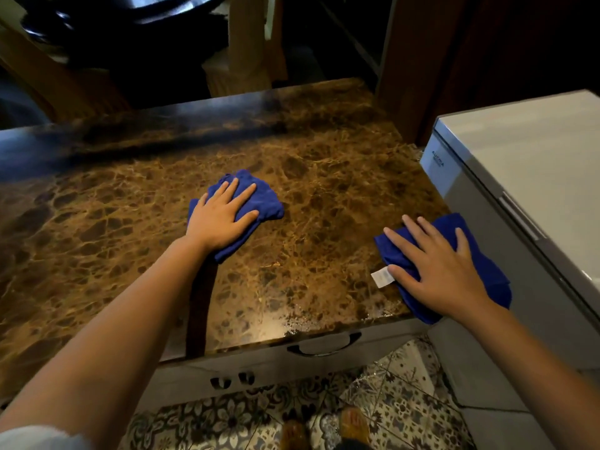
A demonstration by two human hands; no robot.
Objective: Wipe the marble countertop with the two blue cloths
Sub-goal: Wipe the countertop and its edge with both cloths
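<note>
A brown veined marble countertop [324, 177] fills the middle of the view. My left hand [220, 219] lies flat, fingers spread, on a crumpled blue cloth [264, 198] near the counter's centre. My right hand [438, 267] presses flat on a second blue cloth [487, 274] at the counter's front right corner. That cloth overhangs the edge a little, and a white label [383, 277] sticks out on its left side. Both palms rest on top of the cloths rather than clutching them.
A white chest appliance [526, 164] stands right beside the counter's right edge. Below the front edge is a white drawer with a dark handle [324, 347]. Patterned floor tiles [389, 401] lie underneath. Wooden posts [246, 43] and dark pots [130, 14] stand behind the counter.
</note>
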